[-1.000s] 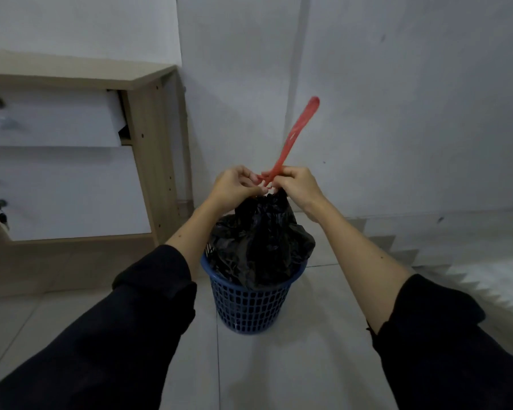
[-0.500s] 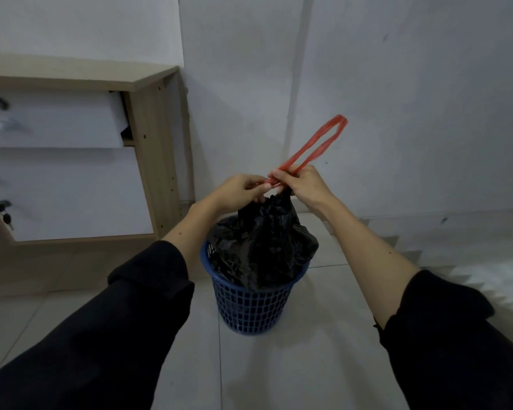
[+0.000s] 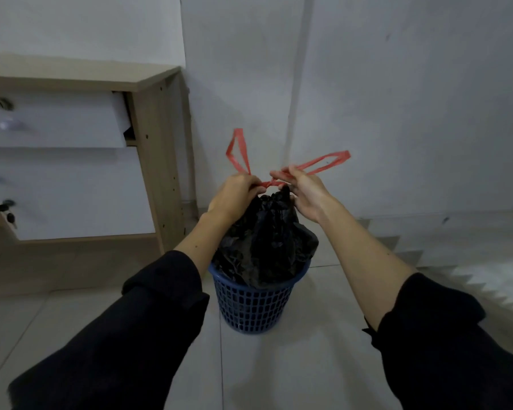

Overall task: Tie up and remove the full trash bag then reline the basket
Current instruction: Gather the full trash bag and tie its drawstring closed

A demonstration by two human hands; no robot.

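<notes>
A full black trash bag (image 3: 264, 241) bulges out of a blue plastic mesh basket (image 3: 253, 306) standing on the tiled floor. The bag's neck is gathered at the top under a red drawstring (image 3: 274, 182). My left hand (image 3: 234, 192) grips the drawstring's left loop (image 3: 237, 150), which sticks upward. My right hand (image 3: 304, 193) pinches the right loop (image 3: 326, 162), which points out to the right. The string crosses between my two hands just above the bag's neck.
A wooden desk with white drawers (image 3: 60, 161) stands at the left against the wall, its side panel (image 3: 157, 179) close to the basket. A grey wall (image 3: 397, 99) rises right behind. Pale floor tiles (image 3: 308, 365) spread in front and to the right.
One red loop stood between both hands before; now the drawstring is split into two loops, pulled apart left and right. My hands have moved slightly apart above the bag's neck.
</notes>
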